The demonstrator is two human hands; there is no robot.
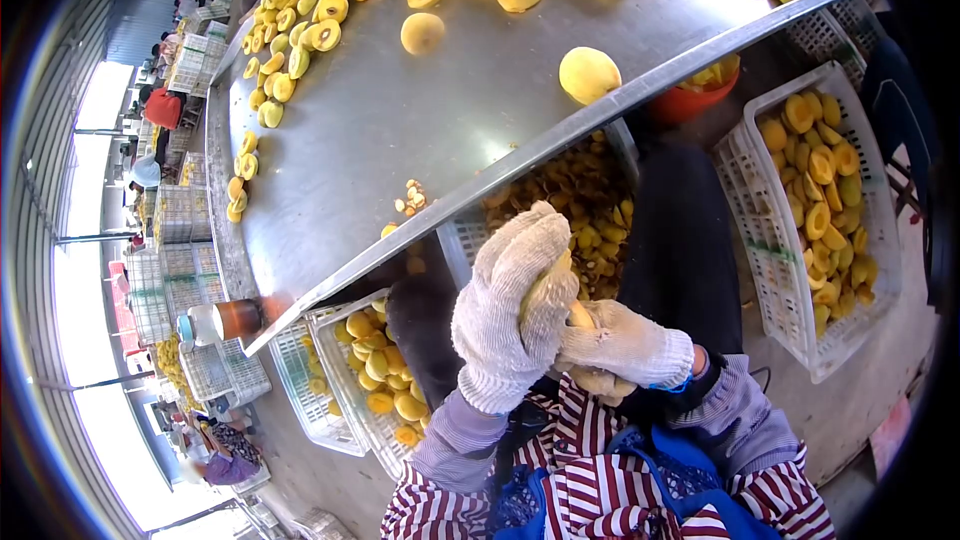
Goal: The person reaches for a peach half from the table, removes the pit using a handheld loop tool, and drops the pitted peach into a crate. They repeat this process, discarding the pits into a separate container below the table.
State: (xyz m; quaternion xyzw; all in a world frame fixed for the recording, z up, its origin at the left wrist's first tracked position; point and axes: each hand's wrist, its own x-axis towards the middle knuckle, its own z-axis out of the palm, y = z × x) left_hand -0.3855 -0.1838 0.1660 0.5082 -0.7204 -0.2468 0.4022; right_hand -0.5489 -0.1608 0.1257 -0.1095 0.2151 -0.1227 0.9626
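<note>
My left hand (515,305), in a pale knitted glove, is raised over my lap with its fingers wrapped round a yellow peach (568,262). Only a sliver of the fruit shows between the fingers. Right against it, my gloved right hand (625,345) is closed. A small yellowish end pokes out by its thumb, but I cannot make out what it belongs to. Below both hands, a crate (460,245) between my knees holds brown and yellow fruit pieces. One whole-looking peach (589,75) rests near the edge of the metal table (400,130).
Peach halves (300,35) are heaped along the table's far side, with several pits (410,198) near its front edge. White crates of halves stand at right (765,230) and left (350,380). A red bowl (700,100) sits under the table edge. A jar (235,320) stands at the left corner.
</note>
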